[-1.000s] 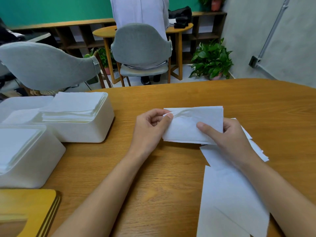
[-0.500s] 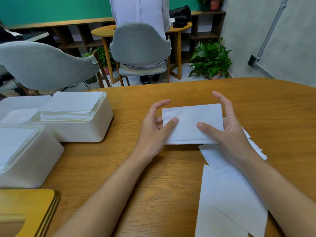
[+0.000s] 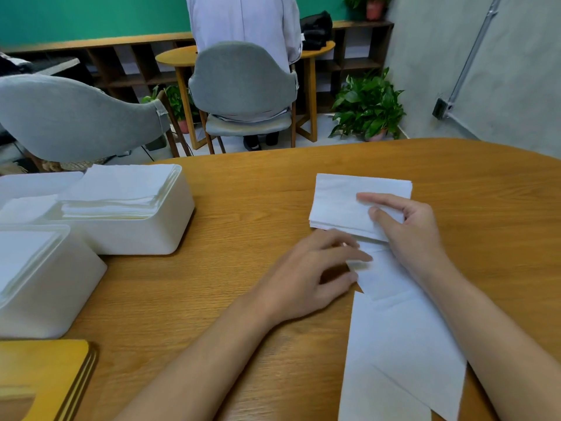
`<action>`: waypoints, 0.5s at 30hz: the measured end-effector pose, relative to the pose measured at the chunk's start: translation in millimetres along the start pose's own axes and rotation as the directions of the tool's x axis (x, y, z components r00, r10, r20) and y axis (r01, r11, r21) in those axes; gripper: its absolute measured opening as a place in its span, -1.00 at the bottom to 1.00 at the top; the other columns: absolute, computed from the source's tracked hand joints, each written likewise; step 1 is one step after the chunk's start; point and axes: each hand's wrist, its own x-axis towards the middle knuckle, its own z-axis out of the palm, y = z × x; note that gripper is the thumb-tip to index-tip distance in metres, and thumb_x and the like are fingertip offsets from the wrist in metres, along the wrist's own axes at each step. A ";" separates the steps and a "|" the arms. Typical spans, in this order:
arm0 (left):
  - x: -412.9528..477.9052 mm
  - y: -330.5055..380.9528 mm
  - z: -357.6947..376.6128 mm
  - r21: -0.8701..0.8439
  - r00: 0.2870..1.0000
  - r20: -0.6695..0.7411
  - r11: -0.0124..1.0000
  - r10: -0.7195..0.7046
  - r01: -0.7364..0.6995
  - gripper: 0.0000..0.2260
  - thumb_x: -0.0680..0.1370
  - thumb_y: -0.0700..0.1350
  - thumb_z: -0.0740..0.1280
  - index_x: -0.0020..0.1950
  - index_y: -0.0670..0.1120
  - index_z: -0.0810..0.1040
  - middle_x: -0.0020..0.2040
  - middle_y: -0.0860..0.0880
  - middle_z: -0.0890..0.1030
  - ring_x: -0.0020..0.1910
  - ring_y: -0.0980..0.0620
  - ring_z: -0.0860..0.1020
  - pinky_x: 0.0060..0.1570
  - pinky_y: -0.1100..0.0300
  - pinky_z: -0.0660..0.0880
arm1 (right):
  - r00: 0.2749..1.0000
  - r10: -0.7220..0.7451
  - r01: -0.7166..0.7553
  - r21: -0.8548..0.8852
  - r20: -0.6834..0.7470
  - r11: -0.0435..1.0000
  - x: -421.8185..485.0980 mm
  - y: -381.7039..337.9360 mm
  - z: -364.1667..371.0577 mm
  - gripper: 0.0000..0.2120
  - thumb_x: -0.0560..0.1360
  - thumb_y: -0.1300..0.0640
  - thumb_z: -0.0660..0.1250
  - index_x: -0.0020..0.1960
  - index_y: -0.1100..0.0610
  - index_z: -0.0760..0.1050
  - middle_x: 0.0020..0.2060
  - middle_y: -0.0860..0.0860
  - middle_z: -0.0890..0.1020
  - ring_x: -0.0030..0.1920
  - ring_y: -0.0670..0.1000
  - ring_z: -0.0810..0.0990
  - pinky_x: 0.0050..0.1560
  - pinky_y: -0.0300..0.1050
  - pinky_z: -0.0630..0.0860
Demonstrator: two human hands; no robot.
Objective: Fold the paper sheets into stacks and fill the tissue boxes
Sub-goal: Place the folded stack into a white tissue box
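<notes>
White folded stack (image 3: 340, 202) pinched in right hand (image 3: 416, 235) grip, left hand (image 3: 306, 278) spread at loose sheets' (image 3: 400, 344) edge, tissue boxes (image 3: 136, 235) well apart

No text, label, brand, number or sign can be read anywhere.

- You lowered the folded sheet (image 3: 340, 199), which both hands had held up off the tabletop (image 3: 243, 208) a second ago, and pressed it flat.
- You then shifted it to your right and away from you, onto the layered pile of folded paper.
- Your left hand (image 3: 309, 275) let go of its left edge and came back toward you, its fingertips now at the near end of the loose sheets (image 3: 400, 344).
- Your right hand (image 3: 416, 235) drew its spread fingers in, thumb and forefinger on the sheet's right end.
</notes>
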 end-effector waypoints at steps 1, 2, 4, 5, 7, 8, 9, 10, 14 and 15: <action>0.0 0.6 1.7 0.036 0.999 0.049 0.999 0.011 -0.013 -0.76 0.67 -0.03 0.39 0.33 0.06 0.66 0.25 0.09 0.57 0.26 0.11 0.52 0.24 0.05 0.47 | 1.000 -0.001 0.001 -0.002 0.002 1.000 0.0 -0.3 0.3 -0.69 0.63 0.30 0.33 0.14 -0.05 0.73 0.09 -0.27 0.72 0.20 -0.23 0.63 0.27 -0.24 0.48; -0.1 1.3 2.2 0.077 0.997 0.076 0.997 0.009 -0.015 -0.77 0.67 0.03 0.36 0.31 0.10 0.68 0.22 0.12 0.58 0.24 0.11 0.52 0.20 0.03 0.46 | 1.000 0.000 0.000 -0.006 0.004 1.000 -0.3 -1.2 0.4 -0.69 0.63 0.29 0.33 0.15 -0.05 0.72 0.09 -0.28 0.72 0.20 -0.25 0.62 0.26 -0.28 0.48; -0.5 0.6 1.0 0.135 0.997 0.075 0.991 -0.016 0.006 -0.77 0.67 0.14 0.33 0.19 0.11 0.73 0.18 0.15 0.59 0.21 0.14 0.52 0.15 0.04 0.41 | 1.000 -0.009 0.009 -0.010 0.024 1.000 -1.0 -3.3 0.7 -0.69 0.63 0.29 0.33 0.16 -0.05 0.72 0.10 -0.29 0.71 0.21 -0.30 0.60 0.22 -0.43 0.45; -0.8 -0.7 -0.1 0.146 0.998 0.054 0.989 -0.037 0.029 -0.75 0.66 0.17 0.32 0.10 0.09 0.74 0.15 0.16 0.60 0.18 0.16 0.53 0.13 0.05 0.40 | 0.999 -0.015 0.015 -0.006 0.040 1.000 -1.2 -3.2 1.3 -0.69 0.63 0.30 0.32 0.17 -0.04 0.72 0.10 -0.29 0.71 0.21 -0.31 0.59 0.20 -0.48 0.44; -1.0 -5.9 -2.2 0.136 0.997 -0.001 0.987 -0.083 0.082 -0.72 0.65 0.18 0.34 -0.07 0.03 0.70 0.08 0.15 0.62 0.09 0.16 0.56 0.10 0.01 0.43 | 0.996 -0.024 0.023 0.005 0.082 1.000 -1.6 -3.0 2.7 -0.68 0.64 0.31 0.32 0.18 -0.02 0.71 0.11 -0.30 0.71 0.21 -0.32 0.59 0.20 -0.49 0.43; -1.1 -8.6 -2.7 0.126 0.995 -0.029 0.987 -0.100 0.103 -0.72 0.63 0.17 0.36 -0.13 0.01 0.66 0.04 0.14 0.62 0.03 0.15 0.57 0.08 -0.02 0.45 | 0.994 -0.024 0.024 0.005 0.104 1.000 -2.0 -2.9 3.3 -0.68 0.64 0.32 0.31 0.19 -0.01 0.71 0.11 -0.32 0.70 0.21 -0.33 0.59 0.21 -0.48 0.43; -1.0 -10.7 -3.4 0.116 0.992 -0.050 0.986 -0.116 0.121 -0.73 0.62 0.15 0.39 -0.16 0.00 0.62 0.01 0.13 0.62 -0.03 0.13 0.57 0.05 -0.03 0.47 | 0.992 -0.026 0.026 0.003 0.125 1.000 -2.1 -2.7 4.2 -0.68 0.63 0.33 0.31 0.21 0.00 0.70 0.11 -0.33 0.70 0.21 -0.34 0.59 0.22 -0.49 0.42; -0.9 -11.7 -4.3 0.106 0.989 -0.063 0.985 -0.133 0.139 -0.75 0.60 0.13 0.43 -0.17 0.00 0.60 -0.02 0.12 0.62 -0.07 0.13 0.55 0.02 -0.03 0.49 | 0.990 -0.029 0.030 -0.001 0.141 1.000 -2.4 -2.8 5.1 -0.67 0.63 0.34 0.31 0.22 0.02 0.70 0.12 -0.34 0.69 0.21 -0.34 0.58 0.22 -0.50 0.41; 0.2 -11.9 -10.2 0.125 0.977 -0.078 0.971 -0.197 0.205 -0.79 0.53 0.10 0.52 -0.03 0.02 0.60 -0.08 0.14 0.58 -0.10 0.17 0.44 -0.03 0.01 0.49 | 0.988 -0.039 0.041 -0.010 0.152 0.999 -2.3 -1.4 6.3 -0.65 0.63 0.37 0.30 0.24 0.03 0.69 0.14 -0.33 0.68 0.23 -0.33 0.58 0.26 -0.46 0.42; 0.4 -12.4 -11.7 0.118 0.974 -0.074 0.968 -0.216 0.223 -0.78 0.52 0.10 0.53 0.04 0.03 0.61 -0.07 0.15 0.58 -0.08 0.16 0.46 0.00 0.01 0.50 | 0.988 -0.034 0.036 -0.011 0.148 0.999 -2.1 -1.1 6.1 -0.65 0.63 0.37 0.29 0.24 0.03 0.69 0.13 -0.35 0.68 0.22 -0.34 0.58 0.26 -0.45 0.42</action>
